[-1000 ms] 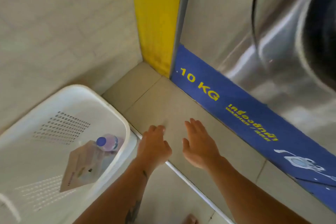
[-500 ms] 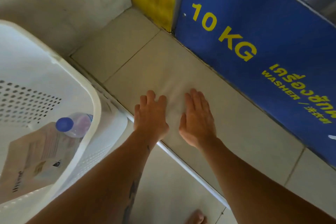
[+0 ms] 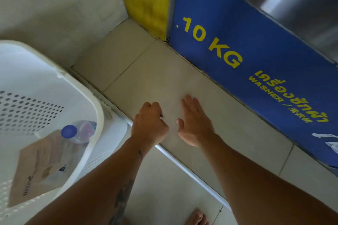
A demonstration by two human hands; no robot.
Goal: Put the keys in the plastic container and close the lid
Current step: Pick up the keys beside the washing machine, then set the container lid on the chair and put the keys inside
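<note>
**Two hands over a tiled ledge beside the washer**

Here, the biggest thing in view is the washer (image 3: 256, 45), its blue front panel printed "10 KG" and "WASHER" in yellow, with brushed steel above it at the top right. A yellow strip (image 3: 146, 0) runs down the machine's left edge into the corner, where it meets a pale grey wall (image 3: 54, 5). Below lies a raised ledge of beige floor tiles (image 3: 146, 71), edged by a white metal trim (image 3: 190, 168), with lower floor tiles nearer the camera. At the left stands a white perforated laundry basket (image 3: 87, 100); inside it lie a brown paper packet (image 3: 40, 166) and a clear bottle with a blue cap (image 3: 80, 131). The right hand (image 3: 195, 126) is over the ledge, fingers straight and apart, grip holding nothing. The left hand (image 3: 148, 126) is curled into a fist, grip together; a small dark tip (image 3: 162, 115) pokes out beside the knuckles, too small to name. The keys and the plastic container cannot be made out. A bare foot (image 3: 197, 217) shows at the bottom edge
</note>
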